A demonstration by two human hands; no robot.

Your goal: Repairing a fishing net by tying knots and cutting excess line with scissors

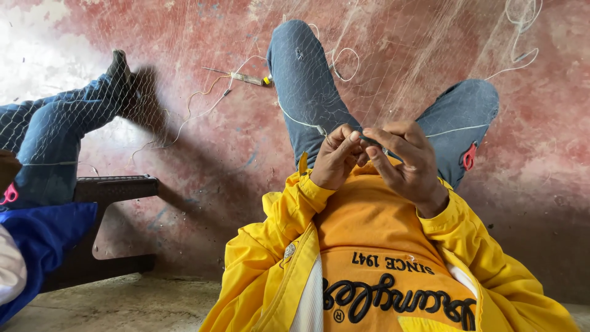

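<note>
My left hand (337, 158) and right hand (407, 161) pinched shut on fine net (381, 74) strand above yellow jacket (276, 246); net draped over knees; thin mesh could tear if tugged hard

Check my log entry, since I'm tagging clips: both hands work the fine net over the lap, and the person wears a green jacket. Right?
Not quite. The head view shows the jacket is yellow, not green. The rest holds: left hand and right hand meet on the fine net over the lap.
</note>
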